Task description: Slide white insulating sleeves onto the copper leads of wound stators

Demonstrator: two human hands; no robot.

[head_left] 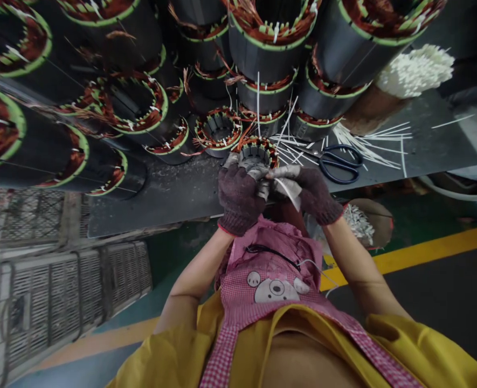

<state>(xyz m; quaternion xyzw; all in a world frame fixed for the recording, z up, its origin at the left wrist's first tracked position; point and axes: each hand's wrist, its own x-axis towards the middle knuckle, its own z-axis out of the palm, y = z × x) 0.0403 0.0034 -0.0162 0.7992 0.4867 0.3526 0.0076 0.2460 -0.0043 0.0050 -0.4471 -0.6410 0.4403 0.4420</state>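
Observation:
A small ring-shaped stator (258, 148) with copper windings sits at the near edge of the dark table. My left hand (242, 194), in a dark glove with grey fingertips, is wrapped on its near left side. My right hand (309, 191), gloved alike, pinches a white strip (289, 191) by the stator's near right rim; the strip hangs down below the fingers. Thin white sticks (295, 151) lie scattered just right of the stator. Dark-handled scissors (339, 161) rest on the table beyond my right hand.
Stacked larger stators (268, 43) crowd the back and left of the table (173, 188). A brown container (367, 110) of white sticks stands at right. Below the table edge are a container of white scraps (359, 223) and grey crates (76, 285).

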